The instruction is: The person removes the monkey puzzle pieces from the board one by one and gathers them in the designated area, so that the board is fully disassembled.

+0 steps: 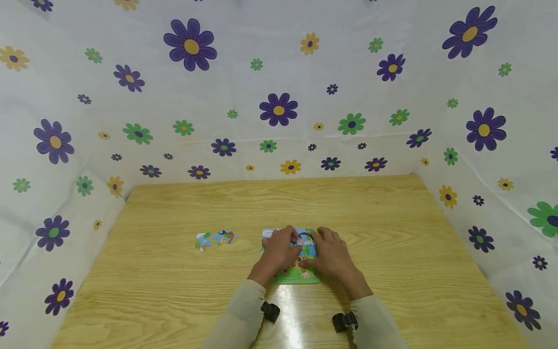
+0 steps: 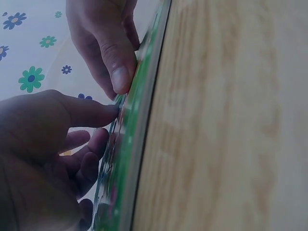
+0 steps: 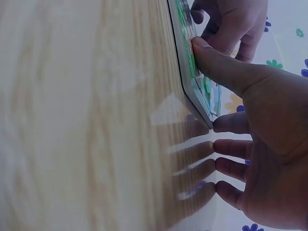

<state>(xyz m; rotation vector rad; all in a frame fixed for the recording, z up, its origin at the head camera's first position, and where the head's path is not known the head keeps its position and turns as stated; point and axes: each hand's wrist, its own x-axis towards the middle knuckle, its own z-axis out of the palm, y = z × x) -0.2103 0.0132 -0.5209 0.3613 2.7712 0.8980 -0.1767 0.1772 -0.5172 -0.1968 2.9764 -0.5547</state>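
Observation:
A picture puzzle board (image 1: 291,278) with a green lower edge and blue upper part lies flat on the table. My left hand (image 1: 279,249) reaches over its left half, and the thumb touches the picture, with the other fingers bent near the surface. From the right, my right hand (image 1: 334,252) rests over the board's side. In the right wrist view, the right thumb (image 3: 216,62) presses on the board's face while the other fingers reach down beside its corner to the tabletop. The hands hide much of the picture.
Several loose puzzle pieces (image 1: 215,240), blue, green and brown, lie together left of the board. The wooden table (image 1: 174,291) is bordered by a white cloth (image 1: 244,82) with printed flowers at the back and both sides. Each sleeve bears a black wrist camera (image 1: 271,311).

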